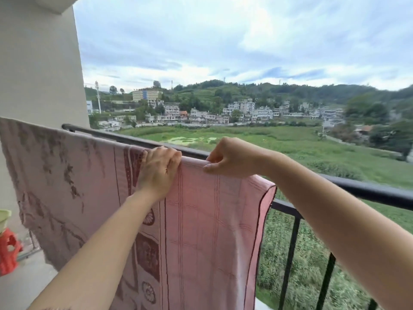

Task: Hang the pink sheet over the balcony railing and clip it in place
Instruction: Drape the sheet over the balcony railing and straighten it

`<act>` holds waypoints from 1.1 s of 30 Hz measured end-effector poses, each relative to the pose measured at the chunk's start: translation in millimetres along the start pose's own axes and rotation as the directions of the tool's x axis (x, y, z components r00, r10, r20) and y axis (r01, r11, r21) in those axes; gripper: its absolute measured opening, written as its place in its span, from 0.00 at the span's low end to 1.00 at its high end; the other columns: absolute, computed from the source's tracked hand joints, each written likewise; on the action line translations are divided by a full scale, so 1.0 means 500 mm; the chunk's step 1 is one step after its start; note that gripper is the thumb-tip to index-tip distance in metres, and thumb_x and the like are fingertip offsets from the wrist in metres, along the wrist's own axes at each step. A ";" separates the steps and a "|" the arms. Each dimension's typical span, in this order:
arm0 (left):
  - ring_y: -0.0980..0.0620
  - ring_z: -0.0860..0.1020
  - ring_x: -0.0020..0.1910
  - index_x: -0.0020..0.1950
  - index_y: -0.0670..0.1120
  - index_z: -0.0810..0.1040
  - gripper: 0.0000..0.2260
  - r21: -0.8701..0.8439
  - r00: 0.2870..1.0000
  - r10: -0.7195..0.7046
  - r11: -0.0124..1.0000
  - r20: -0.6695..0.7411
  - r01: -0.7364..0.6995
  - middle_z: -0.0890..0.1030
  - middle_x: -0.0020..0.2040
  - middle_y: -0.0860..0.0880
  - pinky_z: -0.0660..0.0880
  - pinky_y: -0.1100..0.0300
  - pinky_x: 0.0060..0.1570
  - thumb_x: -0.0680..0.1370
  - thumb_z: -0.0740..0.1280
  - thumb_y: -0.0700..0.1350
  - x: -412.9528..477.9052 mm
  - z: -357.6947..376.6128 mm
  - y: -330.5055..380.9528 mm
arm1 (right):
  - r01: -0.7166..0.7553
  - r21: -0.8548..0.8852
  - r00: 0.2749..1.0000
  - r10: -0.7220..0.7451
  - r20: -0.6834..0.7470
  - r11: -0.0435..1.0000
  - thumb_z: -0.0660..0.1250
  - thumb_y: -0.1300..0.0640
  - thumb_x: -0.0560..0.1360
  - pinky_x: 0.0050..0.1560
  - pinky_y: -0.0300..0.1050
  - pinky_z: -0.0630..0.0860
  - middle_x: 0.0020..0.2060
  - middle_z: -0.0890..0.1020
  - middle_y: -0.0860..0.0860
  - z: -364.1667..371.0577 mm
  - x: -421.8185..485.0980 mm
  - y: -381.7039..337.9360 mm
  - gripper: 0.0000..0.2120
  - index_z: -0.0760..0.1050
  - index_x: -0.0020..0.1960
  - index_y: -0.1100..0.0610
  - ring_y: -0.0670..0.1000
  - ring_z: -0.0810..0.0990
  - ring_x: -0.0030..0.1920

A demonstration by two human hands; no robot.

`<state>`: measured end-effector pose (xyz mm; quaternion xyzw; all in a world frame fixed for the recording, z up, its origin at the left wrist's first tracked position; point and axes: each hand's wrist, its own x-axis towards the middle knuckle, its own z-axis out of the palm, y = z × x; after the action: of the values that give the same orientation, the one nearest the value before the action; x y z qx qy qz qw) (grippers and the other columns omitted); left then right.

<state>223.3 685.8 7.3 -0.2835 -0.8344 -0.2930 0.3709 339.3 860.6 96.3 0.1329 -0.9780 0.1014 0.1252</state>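
Observation:
The pink sheet [207,220], with dark red woven patterns, hangs draped over the black balcony railing [368,191]. Its right edge ends about a third of the way along the rail. My left hand [159,168] grips the sheet's fold on top of the rail, fingers curled over it. My right hand [228,159] sits just to the right and pinches the same fold between thumb and fingers. The rail under the sheet is hidden. No clip is in view.
A pale wall pillar [40,63] stands at the left end of the railing. A red plastic stool [9,249] with something pale green on it sits at the lower left on the balcony floor. Vertical black bars [289,253] run below the rail at right.

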 end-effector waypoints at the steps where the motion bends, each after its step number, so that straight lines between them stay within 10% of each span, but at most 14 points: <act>1: 0.47 0.70 0.50 0.46 0.48 0.72 0.26 -0.007 1.000 0.002 1.000 -0.020 -0.002 0.72 0.45 0.50 0.65 0.47 0.58 0.77 0.41 0.63 0.003 0.004 -0.005 | -0.002 -0.006 1.000 0.002 -0.005 1.000 0.65 0.50 0.76 0.20 0.34 0.60 0.27 0.74 0.49 0.004 0.001 -0.003 0.16 0.82 0.44 0.63 0.45 0.65 0.24; 9: 0.47 0.69 0.59 0.57 0.48 0.74 0.26 -0.118 0.999 0.024 0.993 -0.045 -0.029 0.74 0.56 0.48 0.63 0.48 0.62 0.78 0.43 0.61 0.008 0.027 -0.023 | -0.120 0.066 0.992 0.117 0.050 0.991 0.61 0.45 0.78 0.31 0.41 0.67 0.32 0.76 0.50 0.023 -0.021 -0.007 0.20 0.80 0.48 0.62 0.48 0.70 0.29; 13: 0.45 0.60 0.73 0.68 0.46 0.70 0.23 -0.128 0.967 -0.143 0.985 -0.213 0.118 0.67 0.72 0.44 0.54 0.47 0.72 0.79 0.47 0.55 0.026 0.024 -0.076 | -0.065 -0.121 0.994 0.053 -0.094 0.991 0.63 0.49 0.78 0.55 0.53 0.77 0.54 0.82 0.56 0.029 0.005 -0.045 0.19 0.75 0.61 0.61 0.56 0.80 0.53; 17: 0.48 0.53 0.76 0.73 0.49 0.64 0.24 -0.021 0.967 -0.245 0.970 -0.073 0.244 0.59 0.76 0.48 0.46 0.49 0.74 0.81 0.46 0.55 0.043 0.005 -0.171 | -0.018 -0.244 0.996 -0.004 -0.087 0.970 0.59 0.49 0.79 0.44 0.48 0.76 0.53 0.80 0.55 0.080 0.081 -0.111 0.17 0.71 0.61 0.60 0.56 0.79 0.53; 21: 0.49 0.52 0.76 0.71 0.55 0.66 0.21 0.057 0.968 -0.219 0.975 0.125 0.213 0.61 0.76 0.52 0.43 0.45 0.73 0.82 0.45 0.56 0.068 -0.015 -0.271 | -0.078 -0.270 0.996 0.065 -0.057 0.960 0.54 0.54 0.80 0.55 0.53 0.75 0.64 0.74 0.56 0.136 0.177 -0.162 0.21 0.59 0.72 0.58 0.57 0.75 0.60; 27: 0.49 0.52 0.76 0.70 0.52 0.67 0.22 0.022 0.961 -0.187 0.982 0.202 0.186 0.63 0.74 0.51 0.49 0.45 0.74 0.81 0.45 0.58 0.103 -0.038 -0.364 | -0.172 -0.318 0.955 0.237 0.178 0.933 0.56 0.60 0.75 0.32 0.41 0.70 0.36 0.73 0.50 0.113 0.269 -0.197 0.08 0.68 0.38 0.56 0.49 0.73 0.36; 33: 0.53 0.50 0.76 0.71 0.52 0.67 0.23 -0.033 0.942 -0.223 0.971 0.251 0.238 0.61 0.75 0.52 0.46 0.49 0.74 0.82 0.45 0.57 0.143 -0.045 -0.454 | -0.063 -0.340 0.978 0.126 0.166 0.938 0.55 0.60 0.77 0.28 0.40 0.65 0.36 0.72 0.51 0.129 0.404 -0.259 0.06 0.70 0.47 0.60 0.50 0.71 0.35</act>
<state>36.6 536.7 12.6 -0.2294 -0.8916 -0.3231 0.2191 173.9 675.9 111.2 0.0712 -0.9936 -0.0720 0.0491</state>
